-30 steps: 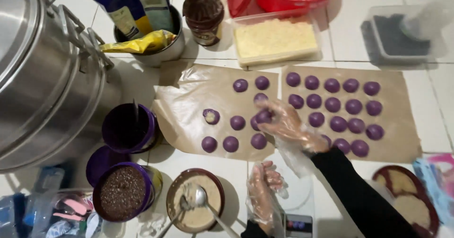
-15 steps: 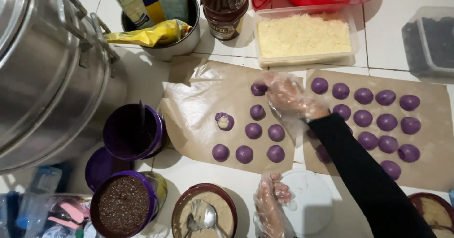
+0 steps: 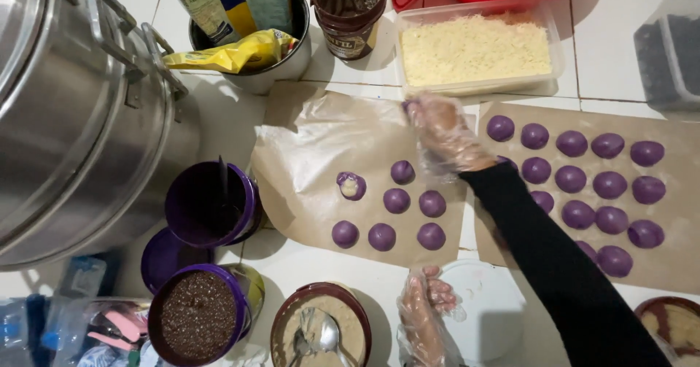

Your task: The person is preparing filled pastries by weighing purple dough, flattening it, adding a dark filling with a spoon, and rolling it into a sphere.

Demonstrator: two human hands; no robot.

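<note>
Compared with half a second ago, the right hand is reaching farther up, past the purple balls toward the tub of grated cheese. Its gloved fingers are lying loosely curled, gripping nothing visible, just short of the tub's near wall. The left hand is resting half-curled and empty beside the white lid.

Home kitchen work, set out on a white tiled floor.

I see a big steel pot at upper left, a tub of grated cheese at top, brown paper with purple dough balls mid-frame, and jars of fillings at lower left.
</note>
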